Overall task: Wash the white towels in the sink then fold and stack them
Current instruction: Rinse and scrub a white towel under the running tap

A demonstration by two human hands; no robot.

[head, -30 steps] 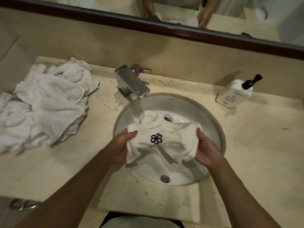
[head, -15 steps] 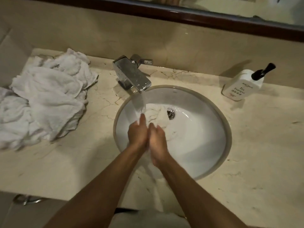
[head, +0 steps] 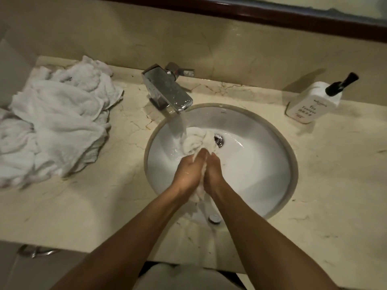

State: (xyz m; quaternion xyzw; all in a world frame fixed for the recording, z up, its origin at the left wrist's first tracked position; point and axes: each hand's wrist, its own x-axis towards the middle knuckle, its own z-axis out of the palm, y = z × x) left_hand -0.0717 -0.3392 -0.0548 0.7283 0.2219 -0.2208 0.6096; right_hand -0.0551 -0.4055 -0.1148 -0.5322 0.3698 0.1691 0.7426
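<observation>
Both hands, left and right, squeezed a wet towel between them over the sink, under the running tap. More towels lay heaped on the counter's left; a pump bottle stood right.

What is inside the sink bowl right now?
Inside the sink: one wet white towel under the faucet stream, squeezed between the left hand and right hand. The drain is partly visible; the towel's middle is hidden by the hands.
</observation>
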